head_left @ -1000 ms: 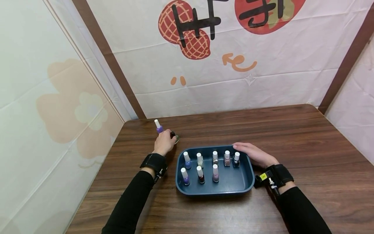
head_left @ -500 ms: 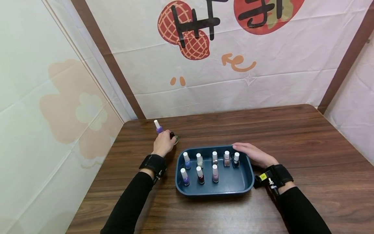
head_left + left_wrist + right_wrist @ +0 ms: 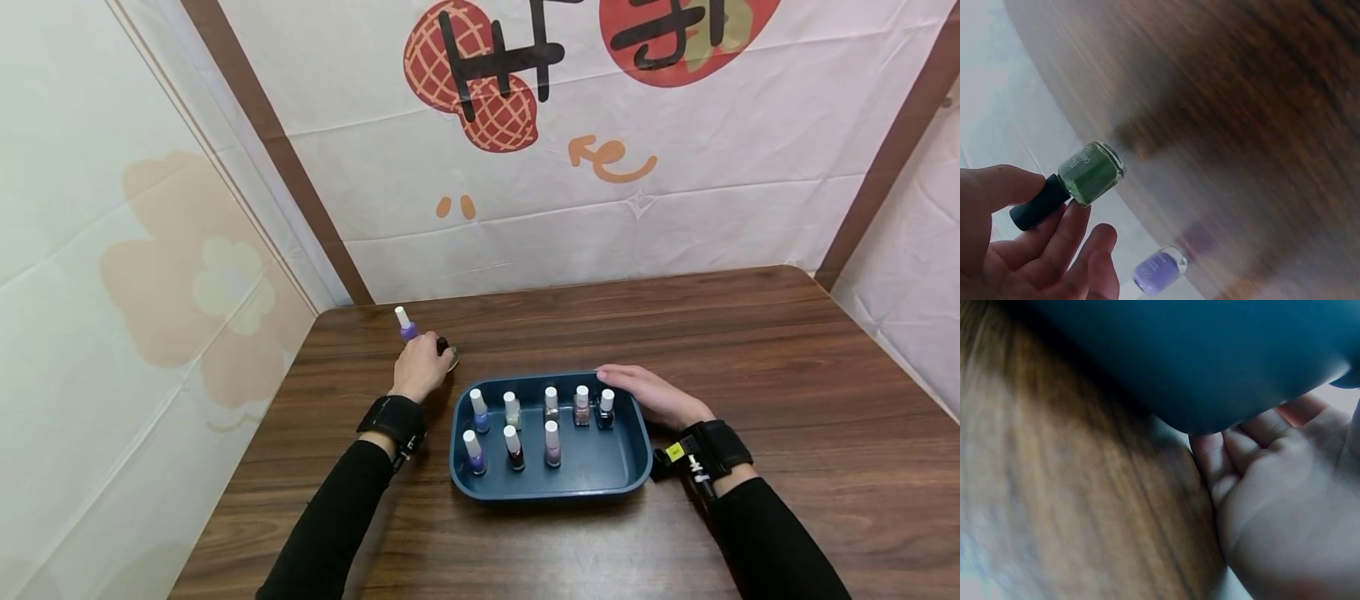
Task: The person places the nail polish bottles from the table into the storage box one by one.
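In my left hand [image 3: 422, 367], thumb and fingers pinch a green nail polish bottle [image 3: 1092, 174] by its black cap [image 3: 1040, 203]. The bottle tilts in the left wrist view; the head view shows it mostly behind the hand. A purple nail polish bottle with a white cap [image 3: 405, 323] stands on the table just beyond that hand. My right hand [image 3: 656, 396] rests at the far right corner of a dark blue tray [image 3: 600, 475], fingers against its outer wall [image 3: 1197, 375]; some fingertips are hidden. Several white-capped nail polish bottles [image 3: 552, 446] stand in the tray in two rows.
The tray sits on a brown wood-grain table [image 3: 787, 375]. A printed white cloth [image 3: 562, 225] hangs behind the table's far edge, and another pale cloth [image 3: 150, 333] hangs along the left side.
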{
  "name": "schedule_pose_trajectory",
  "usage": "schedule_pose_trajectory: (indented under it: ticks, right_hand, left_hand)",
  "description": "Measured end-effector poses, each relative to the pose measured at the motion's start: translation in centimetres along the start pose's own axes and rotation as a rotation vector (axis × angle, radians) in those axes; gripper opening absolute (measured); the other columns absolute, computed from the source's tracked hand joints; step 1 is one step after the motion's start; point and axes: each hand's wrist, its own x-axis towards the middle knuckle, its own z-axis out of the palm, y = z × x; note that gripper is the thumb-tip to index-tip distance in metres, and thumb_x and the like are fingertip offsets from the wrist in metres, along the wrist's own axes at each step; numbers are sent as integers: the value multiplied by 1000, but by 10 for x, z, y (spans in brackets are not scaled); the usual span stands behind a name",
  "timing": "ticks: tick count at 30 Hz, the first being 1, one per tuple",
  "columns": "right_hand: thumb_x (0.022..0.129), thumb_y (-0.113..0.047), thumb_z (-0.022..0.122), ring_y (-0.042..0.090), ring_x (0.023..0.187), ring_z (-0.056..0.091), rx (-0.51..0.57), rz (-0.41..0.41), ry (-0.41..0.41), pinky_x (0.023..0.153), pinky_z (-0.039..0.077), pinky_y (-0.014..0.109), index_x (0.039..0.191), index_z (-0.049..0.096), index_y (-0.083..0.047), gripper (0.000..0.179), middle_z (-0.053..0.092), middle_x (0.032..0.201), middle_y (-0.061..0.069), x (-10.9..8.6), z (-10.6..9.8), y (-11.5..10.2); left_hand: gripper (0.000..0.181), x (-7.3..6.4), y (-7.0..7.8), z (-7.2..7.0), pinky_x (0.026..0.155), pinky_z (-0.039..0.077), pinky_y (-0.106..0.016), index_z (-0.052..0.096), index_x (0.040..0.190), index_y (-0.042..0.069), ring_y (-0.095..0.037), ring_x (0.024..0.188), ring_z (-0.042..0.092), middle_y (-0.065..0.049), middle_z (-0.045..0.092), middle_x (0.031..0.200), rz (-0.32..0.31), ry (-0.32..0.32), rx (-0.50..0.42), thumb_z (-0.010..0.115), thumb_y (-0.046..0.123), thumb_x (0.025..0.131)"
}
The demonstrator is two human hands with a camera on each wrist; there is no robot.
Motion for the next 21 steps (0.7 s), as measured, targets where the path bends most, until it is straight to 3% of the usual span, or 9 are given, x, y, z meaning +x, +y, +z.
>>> schedule_pose_trajectory:
  ticks: [21]
  right_hand:
    - [101,-44,42,21,121,52,7,-5,3,104,44,42,141,44,0,59,53,136,18,0,0,1]
  left_hand:
    - [22,-7,8,-5,57,39,-30,61,89,5,-21,71,54,-9,59,82,57,30,25,58,26,92]
